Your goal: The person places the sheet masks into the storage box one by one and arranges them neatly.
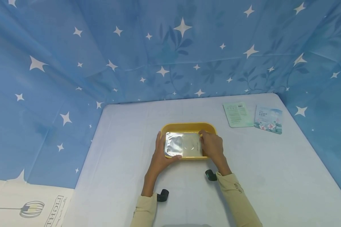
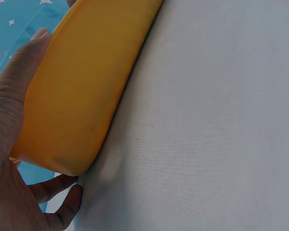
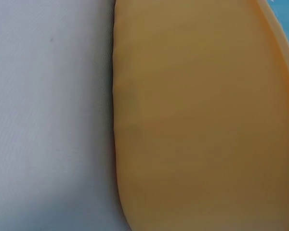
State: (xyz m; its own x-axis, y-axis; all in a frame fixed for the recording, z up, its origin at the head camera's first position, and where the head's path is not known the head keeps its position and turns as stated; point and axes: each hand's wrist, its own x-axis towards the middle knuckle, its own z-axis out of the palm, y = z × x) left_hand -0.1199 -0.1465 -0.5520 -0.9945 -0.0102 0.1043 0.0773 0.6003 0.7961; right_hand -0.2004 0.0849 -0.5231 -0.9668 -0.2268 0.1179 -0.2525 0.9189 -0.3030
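Note:
A yellow plastic bin (image 1: pixel 188 126) stands on the white-covered table, with a flat silver foil packet (image 1: pixel 184 144) lying in its opening. My left hand (image 1: pixel 159 157) grips the bin's near left corner, thumb along the front rim and fingers up the left side. The left wrist view has that hand (image 2: pixel 19 130) around the end of the bin (image 2: pixel 86 86), thumb against the wall. Over the bin's right end, my right hand (image 1: pixel 212 145) pinches the packet's right edge near its upper corner. Only the bin's outer wall (image 3: pixel 202 120) fills the right wrist view; the hand is outside it.
At the table's back right lie a pale green printed packet (image 1: pixel 238 115) and a blue packet with pink flowers (image 1: pixel 268 119), side by side. A blue star-patterned curtain (image 1: pixel 147 69) hangs behind the table. Black wrist cameras (image 1: pixel 163 195) stick out from both sleeves.

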